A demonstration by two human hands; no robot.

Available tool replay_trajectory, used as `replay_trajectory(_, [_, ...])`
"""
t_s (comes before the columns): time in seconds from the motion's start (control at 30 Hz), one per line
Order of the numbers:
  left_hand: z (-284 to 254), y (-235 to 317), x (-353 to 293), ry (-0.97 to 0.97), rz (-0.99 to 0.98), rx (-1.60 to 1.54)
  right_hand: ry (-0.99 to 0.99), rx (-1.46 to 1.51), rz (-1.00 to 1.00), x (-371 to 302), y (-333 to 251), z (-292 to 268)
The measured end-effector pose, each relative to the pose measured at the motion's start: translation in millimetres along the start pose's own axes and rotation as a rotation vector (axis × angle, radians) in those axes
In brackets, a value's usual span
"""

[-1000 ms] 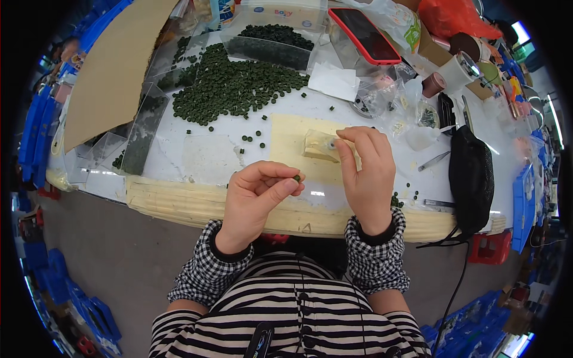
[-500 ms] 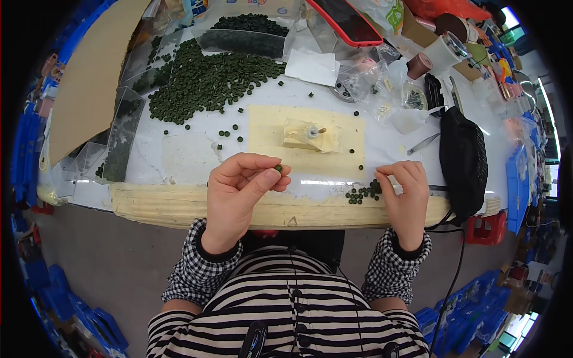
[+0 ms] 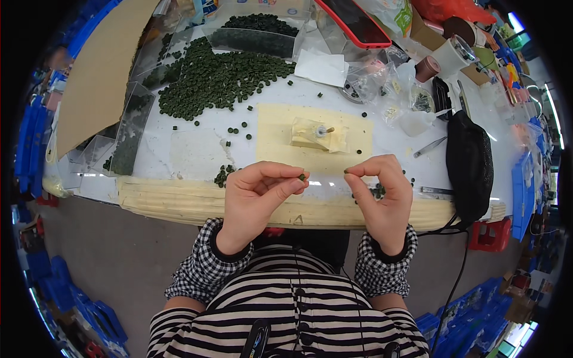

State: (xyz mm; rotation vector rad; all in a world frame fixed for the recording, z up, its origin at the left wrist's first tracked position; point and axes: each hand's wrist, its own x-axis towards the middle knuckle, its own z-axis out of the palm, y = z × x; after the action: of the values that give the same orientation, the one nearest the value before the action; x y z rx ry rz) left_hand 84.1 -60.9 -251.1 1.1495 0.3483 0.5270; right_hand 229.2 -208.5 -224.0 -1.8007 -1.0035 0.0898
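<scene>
Near the table's front edge, my left hand [image 3: 249, 203] pinches a small dark green, round grooved piece [image 3: 302, 177] between thumb and fingertips. Facing it across a short gap, my right hand [image 3: 385, 200] is closed in a pinch on a tiny greenish thing [image 3: 346, 172], too small to name. Partly behind the right hand lies a small group of green pieces [image 3: 378, 190]; another group [image 3: 221, 177] sits beside the left wrist. Beyond both hands, a tape-wrapped block [image 3: 305, 136] with a short peg on top rests on a pale yellow sheet [image 3: 271, 122].
A large heap of green pieces [image 3: 218, 77] spreads at the back left, by clear trays [image 3: 253, 43] and a cardboard sheet [image 3: 89, 83]. At the back right are a red-cased phone [image 3: 357, 24], plastic bags, a thread spool [image 3: 427, 68], tweezers [image 3: 430, 147] and a black pouch [image 3: 470, 164].
My right hand has lifted off the small group of pieces and moved left toward my left hand. The left hand still pinches its green piece. The whole view has shifted slightly.
</scene>
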Motion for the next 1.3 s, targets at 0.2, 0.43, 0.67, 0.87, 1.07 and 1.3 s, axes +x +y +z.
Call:
replay_trajectory(0.2, [1, 1, -2, -0.042, 0.09, -0.029, -0.059, 0.388, 0.13, -3, -9, 29])
replay_trajectory(0.43, [-1, 0, -1, -0.053, 0.186, 0.076, -0.052, 0.419, 0.122, -5, -11, 40])
replay_trajectory(0.67, [-1, 0, 0, -0.03, 0.185, 0.046, -0.033, 0.374, 0.048, -4, -12, 41])
replay_trajectory(0.87, [-2, 2, 0, -0.029, 0.193, 0.061, -0.009, 0.366, 0.03, -4, -11, 46])
replay_trajectory(1.07, [-1, 1, 0, -0.021, 0.196, 0.081, -0.008, 0.439, 0.087, -7, -9, 48])
replay_trajectory(1.3, [-1, 1, 0, -0.005, 0.22, 0.118, 0.027, 0.26, -0.026, -5, -15, 46])
